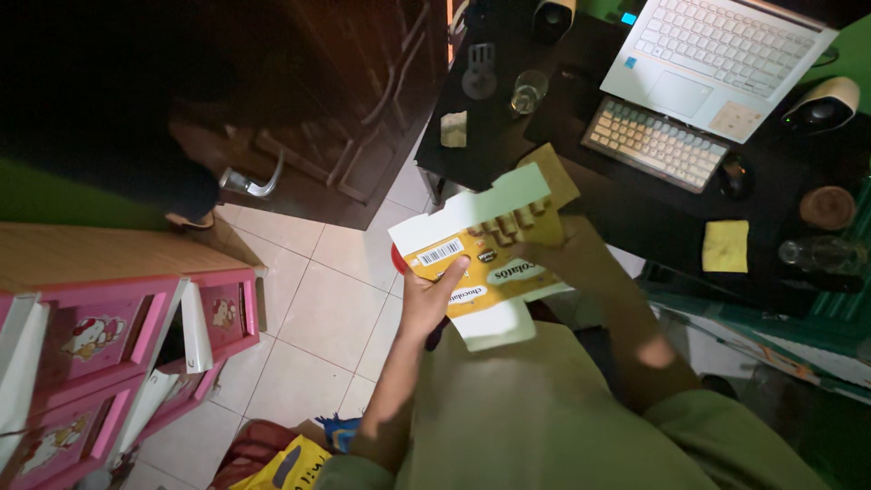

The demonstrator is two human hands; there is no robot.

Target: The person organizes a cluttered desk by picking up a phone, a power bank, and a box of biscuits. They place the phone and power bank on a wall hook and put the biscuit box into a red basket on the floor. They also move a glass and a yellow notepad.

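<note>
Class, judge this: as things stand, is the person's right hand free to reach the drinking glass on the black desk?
Probably not at once: the right hand holds the flattened yellow carton, though nothing blocks the way to the glass.

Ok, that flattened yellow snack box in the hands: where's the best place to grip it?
Probably the long side edges. The box is flat, so pinching thumb over front, fingers behind, suits it. The left hand already pinches the near-left edge this way; the right hand grips the opposite edge. Avoid the loose end flaps, which would likely bend.
</note>
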